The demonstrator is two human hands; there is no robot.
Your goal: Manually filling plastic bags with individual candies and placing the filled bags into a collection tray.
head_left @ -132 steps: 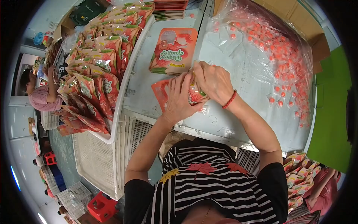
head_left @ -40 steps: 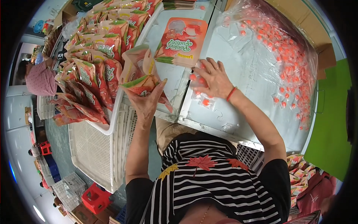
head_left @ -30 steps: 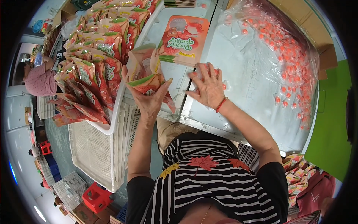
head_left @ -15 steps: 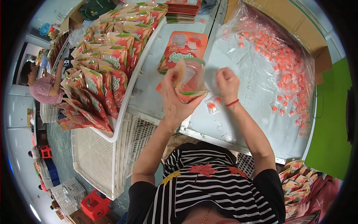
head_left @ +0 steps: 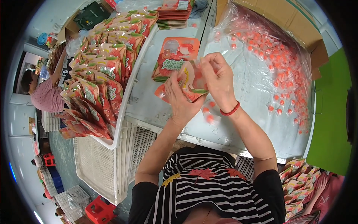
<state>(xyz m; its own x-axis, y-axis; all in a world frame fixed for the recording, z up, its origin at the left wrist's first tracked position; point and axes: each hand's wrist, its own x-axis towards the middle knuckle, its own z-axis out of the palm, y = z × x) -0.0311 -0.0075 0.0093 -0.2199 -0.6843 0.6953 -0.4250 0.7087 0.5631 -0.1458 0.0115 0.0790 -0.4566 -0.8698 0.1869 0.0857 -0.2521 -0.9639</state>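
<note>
My left hand (head_left: 182, 99) is wrapped round the lower part of a red and beige candy pouch (head_left: 190, 80), held tilted above the table. At its upper right edge, my right hand (head_left: 219, 80) is closed in a pinch, thumb and forefinger against the rim. Whether anything small lies between those fingers is hidden. Just below the pouch, a few clear-wrapped red candies (head_left: 206, 110) lie on the table, one of them blurred. Behind my left hand rests a stack of flat red pouches (head_left: 175, 56).
At left, a white crate (head_left: 120, 125) holds rows of filled pouches (head_left: 99, 80), above more stacked crates (head_left: 99, 164). Many wrapped candies (head_left: 285, 82) spill from a clear bag beside a cardboard box (head_left: 283, 15) at right. A person (head_left: 47, 93) stands at far left.
My right hand has moved left and up to the pouch's rim. The pouch's mouth, wide before, now looks narrower. A blurred candy shows below the pouch.
</note>
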